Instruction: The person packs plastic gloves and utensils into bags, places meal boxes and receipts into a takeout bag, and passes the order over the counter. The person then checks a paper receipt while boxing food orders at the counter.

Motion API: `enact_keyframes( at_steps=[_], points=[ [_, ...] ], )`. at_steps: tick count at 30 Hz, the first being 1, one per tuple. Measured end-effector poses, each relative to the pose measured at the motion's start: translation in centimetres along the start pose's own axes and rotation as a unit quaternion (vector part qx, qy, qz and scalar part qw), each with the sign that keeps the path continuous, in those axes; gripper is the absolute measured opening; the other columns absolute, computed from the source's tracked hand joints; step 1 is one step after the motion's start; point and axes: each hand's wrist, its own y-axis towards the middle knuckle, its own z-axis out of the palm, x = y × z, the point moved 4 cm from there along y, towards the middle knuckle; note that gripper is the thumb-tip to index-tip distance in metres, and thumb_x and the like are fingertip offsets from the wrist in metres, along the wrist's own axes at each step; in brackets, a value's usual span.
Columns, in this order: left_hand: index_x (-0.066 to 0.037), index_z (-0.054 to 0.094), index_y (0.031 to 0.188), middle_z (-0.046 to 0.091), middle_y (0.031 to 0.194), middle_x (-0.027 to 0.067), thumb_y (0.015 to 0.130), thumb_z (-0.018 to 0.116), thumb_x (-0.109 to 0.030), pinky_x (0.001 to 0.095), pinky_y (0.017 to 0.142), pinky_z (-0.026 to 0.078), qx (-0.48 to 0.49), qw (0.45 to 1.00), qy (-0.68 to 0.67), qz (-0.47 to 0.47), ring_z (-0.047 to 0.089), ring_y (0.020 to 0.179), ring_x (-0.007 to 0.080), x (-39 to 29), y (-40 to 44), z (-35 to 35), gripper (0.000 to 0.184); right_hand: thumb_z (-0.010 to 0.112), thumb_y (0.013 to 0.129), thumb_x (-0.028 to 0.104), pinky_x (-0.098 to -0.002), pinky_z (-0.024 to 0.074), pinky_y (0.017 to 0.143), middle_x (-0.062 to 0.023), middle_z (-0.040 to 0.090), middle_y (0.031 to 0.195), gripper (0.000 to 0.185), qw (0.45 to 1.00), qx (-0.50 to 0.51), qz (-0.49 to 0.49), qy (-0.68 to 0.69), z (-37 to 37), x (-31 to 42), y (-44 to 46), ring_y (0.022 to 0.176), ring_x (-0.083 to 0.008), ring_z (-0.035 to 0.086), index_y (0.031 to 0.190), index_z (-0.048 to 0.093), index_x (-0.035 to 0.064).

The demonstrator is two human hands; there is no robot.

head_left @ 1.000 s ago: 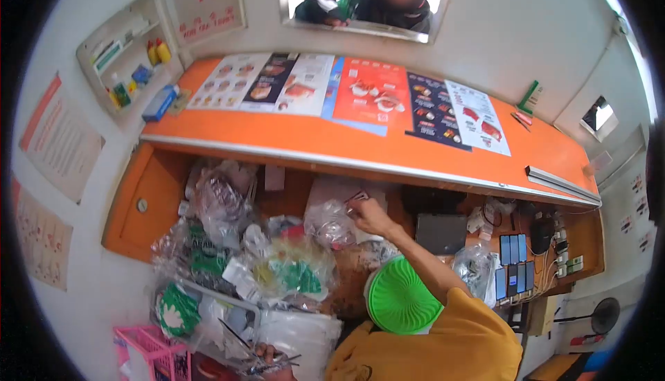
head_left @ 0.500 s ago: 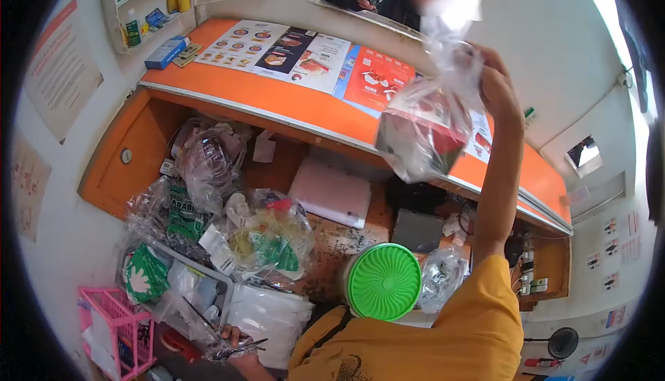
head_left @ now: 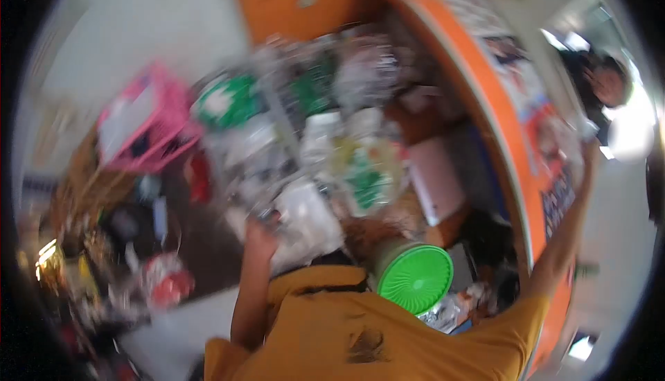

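Head view, blurred: the left hand (head_left: 262, 239), beside slack white bags (head_left: 308, 218) at near left, might snag and drag them while the right hand (head_left: 591, 152) reaches the far-right window (head_left: 636, 128); whether either hand is spread or pinching cannot be told.

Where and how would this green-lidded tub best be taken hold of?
I'd grip the tub's body just under the rim of its lid, a hand on each side, reaching down from above. The broad, round lid faces upward, and crumpled clear plastic crowds the picture's lower right. Whether the lid is fastened can't be told.
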Motion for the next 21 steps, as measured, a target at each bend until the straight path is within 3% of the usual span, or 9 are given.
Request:
enact_keyframes(
  at_steps=[2,4,6,8,11,13,15,19,21],
  points=[
    [-0.013,0.062,0.108,0.064,0.092,0.0011,0.095,0.059,-0.031,0.0257,0.060,0.043,0.042,0.999,0.011,0.033,0.058,0.080,0.0149,-0.4,0.2,2.5,0.022,0.065,0.078,0.007,-0.0366,0.0534,0.072,-0.0103,0.067,0.085,0.020,0.997,-0.075,-0.004,-0.037,-0.3,3.4,-0.9,0.079,-0.0225,0.065,0.096,0.066,-0.0009],
    [-0.012,0.064,0.107,0.066,0.091,0.0012,0.095,0.059,-0.030,0.0254,0.057,0.040,-0.023,0.999,0.010,0.043,0.058,0.074,0.0122,-1.6,-2.0,6.7,0.022,0.066,0.079,0.009,-0.0357,0.0534,0.075,-0.0098,0.068,0.087,0.020,0.970,-0.240,-0.006,-0.039,-5.0,9.0,-6.2,0.082,-0.0224,0.065,0.097,0.066,-0.0008],
    [-0.011,0.066,0.107,0.066,0.091,-0.0001,0.095,0.061,-0.030,0.0253,0.056,0.039,0.011,0.997,0.035,0.075,0.057,0.073,0.0100,-1.2,-1.2,6.6,0.023,0.068,0.081,0.010,-0.0349,0.0535,0.077,-0.0093,0.068,0.089,0.021,0.933,-0.352,-0.048,0.057,-11.1,18.2,-15.3,0.084,-0.0222,0.066,0.099,0.066,-0.0008],
    [-0.010,0.067,0.107,0.066,0.090,-0.0016,0.093,0.064,-0.030,0.0247,0.055,0.037,0.012,0.993,0.056,0.102,0.056,0.072,0.0083,-1.1,-1.3,6.9,0.024,0.069,0.081,0.010,-0.0335,0.0528,0.079,-0.0090,0.069,0.090,0.020,0.933,-0.213,-0.160,0.242,-12.9,29.4,-24.7,0.086,-0.0210,0.066,0.099,0.067,0.0005],
    [-0.011,0.067,0.106,0.066,0.091,-0.0044,0.088,0.074,-0.027,0.0218,0.055,0.033,-0.054,0.989,0.056,0.127,0.054,0.073,0.0054,-0.9,-3.4,9.9,0.025,0.076,0.078,0.009,-0.0339,0.0512,0.082,-0.0096,0.069,0.091,0.024,0.798,0.161,-0.242,0.528,-9.0,45.7,-37.8,0.090,-0.0193,0.064,0.101,0.069,0.0044],
    [-0.010,0.067,0.105,0.065,0.092,-0.0038,0.086,0.076,-0.022,0.0213,0.054,0.034,-0.025,0.982,0.046,0.179,0.053,0.071,0.0046,-0.6,-4.8,11.6,0.024,0.078,0.080,0.018,-0.0369,0.0532,0.081,-0.0153,0.070,0.100,0.036,0.715,0.169,-0.338,0.588,-4.8,52.7,-43.8,0.089,-0.0304,0.068,0.108,0.066,0.0007],
    [-0.010,0.061,0.115,0.064,0.107,0.0005,0.086,0.076,-0.015,0.0248,0.065,0.043,0.013,0.972,0.027,0.234,0.058,0.086,0.0068,-0.6,-5.1,11.9,0.033,0.076,0.084,0.017,-0.0333,0.0514,0.078,-0.0138,0.070,0.095,0.031,0.705,0.213,-0.264,0.623,-2.1,56.2,-46.7,0.086,-0.0235,0.067,0.107,0.066,-0.0009],
    [-0.011,0.064,0.104,0.066,0.094,-0.0030,0.086,0.076,-0.016,0.0201,0.051,0.038,-0.004,0.954,0.085,0.288,0.058,0.075,0.0040,-1.9,-6.3,10.2,0.023,0.068,0.092,0.010,-0.0247,0.0445,0.070,-0.0020,0.066,0.080,0.011,0.548,0.317,-0.078,0.770,-0.4,58.2,-48.4,0.079,-0.0070,0.056,0.092,0.066,-0.0004],
    [-0.010,0.061,0.107,0.065,0.097,-0.0010,0.086,0.076,-0.013,0.0211,0.056,0.042,-0.015,0.946,0.056,0.319,0.059,0.079,0.0056,-2.3,-6.6,9.4,0.026,0.066,0.093,0.009,-0.0246,0.0459,0.070,-0.0020,0.067,0.083,0.007,0.539,0.302,-0.042,0.785,-0.5,58.5,-49.1,0.076,-0.0078,0.057,0.091,0.066,0.0020]
  ],
)
